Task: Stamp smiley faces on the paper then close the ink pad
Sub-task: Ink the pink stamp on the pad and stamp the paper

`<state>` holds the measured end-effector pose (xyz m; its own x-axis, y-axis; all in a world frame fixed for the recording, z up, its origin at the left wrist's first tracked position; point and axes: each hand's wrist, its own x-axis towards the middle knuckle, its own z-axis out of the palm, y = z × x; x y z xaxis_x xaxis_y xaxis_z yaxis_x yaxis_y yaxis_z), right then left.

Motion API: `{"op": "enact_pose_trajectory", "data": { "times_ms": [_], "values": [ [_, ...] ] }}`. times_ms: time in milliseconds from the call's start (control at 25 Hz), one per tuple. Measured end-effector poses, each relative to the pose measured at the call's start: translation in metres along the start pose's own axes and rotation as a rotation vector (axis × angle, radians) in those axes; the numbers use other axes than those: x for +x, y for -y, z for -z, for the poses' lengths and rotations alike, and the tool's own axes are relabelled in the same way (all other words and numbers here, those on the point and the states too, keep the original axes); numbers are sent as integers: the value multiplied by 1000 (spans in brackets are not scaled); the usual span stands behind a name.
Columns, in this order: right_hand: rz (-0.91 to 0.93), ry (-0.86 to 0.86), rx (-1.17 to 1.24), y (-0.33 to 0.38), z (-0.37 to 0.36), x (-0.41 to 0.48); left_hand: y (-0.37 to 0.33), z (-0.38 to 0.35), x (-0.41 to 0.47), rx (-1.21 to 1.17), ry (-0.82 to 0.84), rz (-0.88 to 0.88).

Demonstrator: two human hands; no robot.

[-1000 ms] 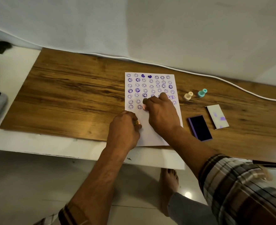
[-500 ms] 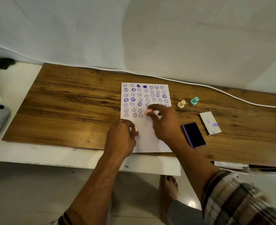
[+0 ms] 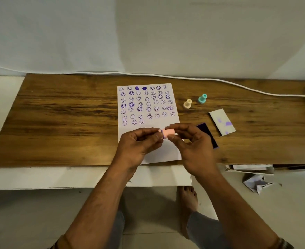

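A white paper point(image 3: 173, 112) lies on the wooden board, covered in rows of purple smiley prints and two hearts. Above its blank lower part, my left hand point(image 3: 137, 146) and my right hand point(image 3: 193, 146) both pinch a small pink stamp point(image 3: 168, 133) held sideways between the fingertips. The open ink pad point(image 3: 208, 134), dark purple, lies just right of my right hand and is partly hidden by it. Its white lid point(image 3: 222, 122), smudged with purple, lies separately further right.
A beige stamp point(image 3: 187, 104) and a teal stamp point(image 3: 202, 98) stand right of the paper. A white cable point(image 3: 238, 85) runs along the board's back edge. The wooden board point(image 3: 67, 119) rests on a white table. Crumpled paper point(image 3: 255, 182) lies on the floor at right.
My right hand lifted the pink stamp off the paper and drew back toward me. My left hand left the paper and joined it on the stamp. The camera tilted, shifting the scene down.
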<state>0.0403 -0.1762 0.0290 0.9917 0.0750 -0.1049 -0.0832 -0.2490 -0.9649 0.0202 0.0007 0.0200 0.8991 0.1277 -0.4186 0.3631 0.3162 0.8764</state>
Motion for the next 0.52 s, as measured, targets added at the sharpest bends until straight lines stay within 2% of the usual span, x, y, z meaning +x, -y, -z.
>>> {"op": "enact_pose_trajectory", "data": {
  "times_ms": [320, 520],
  "values": [
    [1, 26, 16, -5, 7, 5, 6, -7, 3, -17, -3, 22],
    [-6, 11, -38, 2, 9, 6, 9, -14, 2, 27, -30, -34]
  ]
}}
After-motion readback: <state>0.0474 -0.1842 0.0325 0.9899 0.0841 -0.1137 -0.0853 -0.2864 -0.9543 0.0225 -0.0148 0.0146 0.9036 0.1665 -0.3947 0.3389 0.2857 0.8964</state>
